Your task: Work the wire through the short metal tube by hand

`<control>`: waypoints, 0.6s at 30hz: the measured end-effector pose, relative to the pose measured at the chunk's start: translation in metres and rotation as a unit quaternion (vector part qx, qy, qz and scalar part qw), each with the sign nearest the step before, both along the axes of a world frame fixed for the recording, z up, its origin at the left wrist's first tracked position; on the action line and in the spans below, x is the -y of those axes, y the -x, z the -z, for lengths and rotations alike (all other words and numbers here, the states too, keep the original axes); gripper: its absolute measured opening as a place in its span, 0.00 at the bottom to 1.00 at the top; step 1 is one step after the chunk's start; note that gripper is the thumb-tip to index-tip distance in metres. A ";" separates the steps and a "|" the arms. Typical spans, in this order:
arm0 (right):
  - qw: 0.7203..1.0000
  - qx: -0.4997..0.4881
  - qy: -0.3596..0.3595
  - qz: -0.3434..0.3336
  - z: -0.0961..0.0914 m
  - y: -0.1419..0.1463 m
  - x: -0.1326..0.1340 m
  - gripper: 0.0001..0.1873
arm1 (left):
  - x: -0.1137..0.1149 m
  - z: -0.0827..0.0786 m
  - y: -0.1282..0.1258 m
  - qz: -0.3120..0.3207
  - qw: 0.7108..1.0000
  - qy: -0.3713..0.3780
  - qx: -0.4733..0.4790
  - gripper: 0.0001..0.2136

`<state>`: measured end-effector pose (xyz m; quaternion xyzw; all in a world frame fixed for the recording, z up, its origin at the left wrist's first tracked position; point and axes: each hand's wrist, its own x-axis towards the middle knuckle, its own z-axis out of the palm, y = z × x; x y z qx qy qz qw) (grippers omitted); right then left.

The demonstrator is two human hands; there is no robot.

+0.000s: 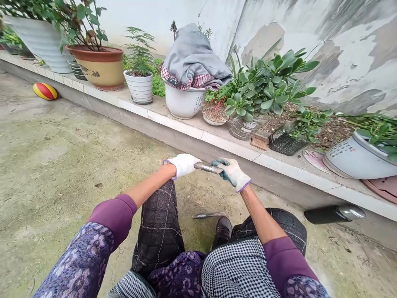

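Observation:
I sit with my knees up, both hands in white work gloves held out over them. My left hand [183, 164] is closed round one end of a short grey metal rod [207, 167]. My right hand [233, 172] grips the rod's other end, its fingers wrapped round. The rod lies roughly level between the two gloves. On the concrete ground below, beside my black shoe [222, 230], lies a second metal rod [207, 215].
A tiled ledge [223, 142] along the wall carries several potted plants, among them a white pot [182, 101] draped with grey cloth. A tipped white pot [356, 157] lies at the right. A black cylinder [333, 214] rests below the ledge. A striped ball [45, 91] sits far left.

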<state>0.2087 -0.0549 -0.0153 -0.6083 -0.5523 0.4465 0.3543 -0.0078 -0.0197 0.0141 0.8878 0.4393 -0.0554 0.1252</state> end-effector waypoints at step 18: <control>0.988 0.120 -0.079 -0.063 -0.007 -0.005 0.016 0.09 | 0.004 0.019 -0.013 0.038 0.995 -0.039 -0.088 0.14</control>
